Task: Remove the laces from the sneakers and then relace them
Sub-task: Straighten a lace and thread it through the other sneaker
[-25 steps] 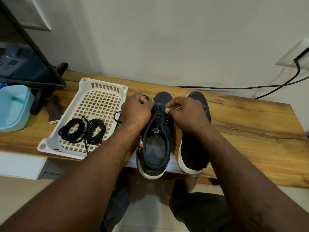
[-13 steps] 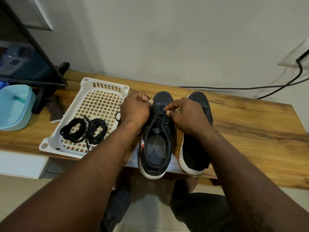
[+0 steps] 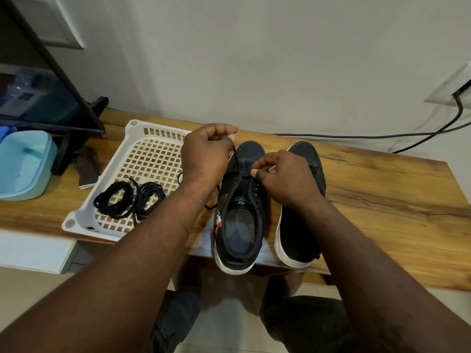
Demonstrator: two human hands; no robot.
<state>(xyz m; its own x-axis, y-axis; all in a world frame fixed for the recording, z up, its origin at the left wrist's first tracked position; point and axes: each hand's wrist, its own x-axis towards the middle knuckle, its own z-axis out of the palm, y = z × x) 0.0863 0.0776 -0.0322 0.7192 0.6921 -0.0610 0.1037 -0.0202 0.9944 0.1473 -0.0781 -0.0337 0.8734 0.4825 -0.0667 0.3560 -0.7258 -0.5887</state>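
Note:
Two dark sneakers with white soles stand side by side at the front edge of a wooden table (image 3: 382, 194), heels toward me. My left hand (image 3: 206, 159) pinches a black lace (image 3: 235, 159) and holds it taut, up and to the left, out of an eyelet near the toe of the left sneaker (image 3: 239, 215). My right hand (image 3: 283, 177) is curled over the eyelets on that shoe's right side, thumb and forefinger pinched together; what they pinch is hidden. The right sneaker (image 3: 298, 233) lies partly under my right wrist.
A white perforated tray (image 3: 132, 138) sits left of the shoes and holds two coiled black laces (image 3: 128, 197). Farther left are a light blue container (image 3: 23, 164), a brown cloth (image 3: 86, 166) and a dark stand (image 3: 76, 108). A black cable (image 3: 382, 135) runs along the wall.
My left hand has risen up and away from the toe of the left sneaker, drawing a length of lace out. My right hand has stayed at the eyelets.

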